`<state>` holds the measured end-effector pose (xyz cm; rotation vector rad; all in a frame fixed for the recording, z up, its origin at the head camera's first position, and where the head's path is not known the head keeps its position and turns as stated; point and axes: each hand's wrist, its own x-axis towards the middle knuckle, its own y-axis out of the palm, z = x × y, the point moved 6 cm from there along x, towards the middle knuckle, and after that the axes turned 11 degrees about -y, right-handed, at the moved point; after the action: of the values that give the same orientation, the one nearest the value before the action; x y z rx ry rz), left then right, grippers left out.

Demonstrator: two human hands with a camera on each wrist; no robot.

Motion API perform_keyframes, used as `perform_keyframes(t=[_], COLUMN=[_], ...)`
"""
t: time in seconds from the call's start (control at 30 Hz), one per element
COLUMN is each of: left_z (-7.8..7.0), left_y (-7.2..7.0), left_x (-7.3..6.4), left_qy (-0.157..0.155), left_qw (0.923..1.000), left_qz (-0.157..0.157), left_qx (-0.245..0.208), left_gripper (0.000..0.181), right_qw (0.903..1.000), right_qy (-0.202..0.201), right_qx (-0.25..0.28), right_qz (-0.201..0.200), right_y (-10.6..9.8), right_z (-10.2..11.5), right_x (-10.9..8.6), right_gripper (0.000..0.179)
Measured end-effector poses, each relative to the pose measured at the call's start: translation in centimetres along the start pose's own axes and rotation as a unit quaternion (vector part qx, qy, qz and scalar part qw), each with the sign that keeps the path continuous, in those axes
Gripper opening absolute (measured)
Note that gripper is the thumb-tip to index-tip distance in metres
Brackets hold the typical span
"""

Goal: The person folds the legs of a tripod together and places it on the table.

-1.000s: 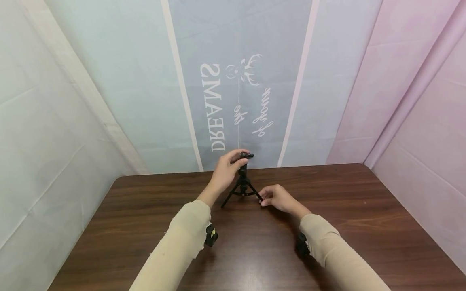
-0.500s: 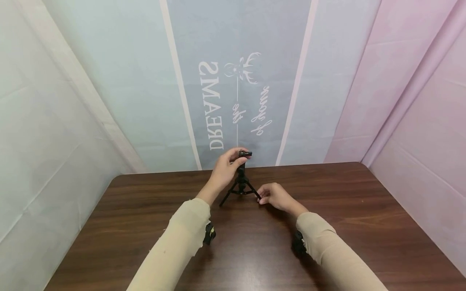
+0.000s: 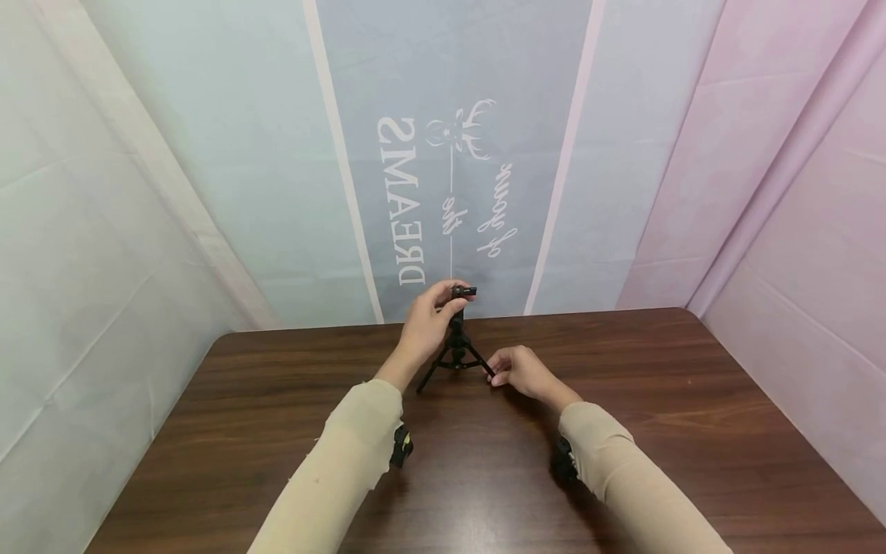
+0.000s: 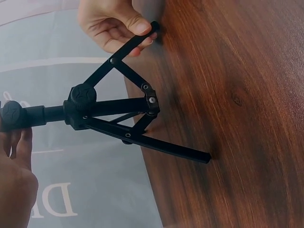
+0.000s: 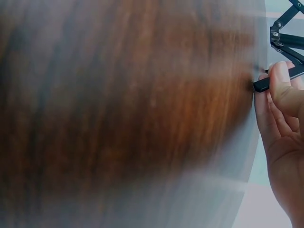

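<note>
A small black tripod [image 3: 457, 344] stands upright on the table with its legs spread and braces out. My left hand [image 3: 425, 322] grips it near the top, thumb on the near side, with the black head poking out to the right. In the left wrist view, the tripod's round knob [image 4: 83, 95], hinged braces and leg ends show clearly. My right hand [image 3: 522, 372] pinches the lower end of the right leg [image 5: 262, 84] between thumb and fingers. The left hand's fingers [image 4: 23, 145] are only partly visible in its wrist view.
The dark wooden table [image 3: 471, 477] has rounded far corners. Close behind the tripod hangs a printed cloth backdrop [image 3: 464, 61], with more cloth walls on both sides. A black device [image 3: 400, 446] is strapped at the left wrist, another [image 3: 566, 460] at the right.
Both hands and the tripod shift very slightly left in the head view, partly along with the whole view. The hold of each hand on the tripod looks the same.
</note>
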<state>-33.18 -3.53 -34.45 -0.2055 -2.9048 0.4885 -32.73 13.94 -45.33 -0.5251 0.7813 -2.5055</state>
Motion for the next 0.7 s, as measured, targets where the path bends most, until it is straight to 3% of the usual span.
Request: perform_keyframes(t=[0.7], left_z=[-0.14], left_y=[0.04], left_x=[-0.2], left_qy=[0.005], left_qw=[0.9995], left_qz=[-0.029], left_qx=[0.005], left_gripper=[0.025], right_qw=[0.9999], right_qy=[-0.002], right_qx=[-0.009], right_qz=[-0.011], right_y=[0.15], right_z=[0.56], right_x=[0.07], right_gripper=[0.011])
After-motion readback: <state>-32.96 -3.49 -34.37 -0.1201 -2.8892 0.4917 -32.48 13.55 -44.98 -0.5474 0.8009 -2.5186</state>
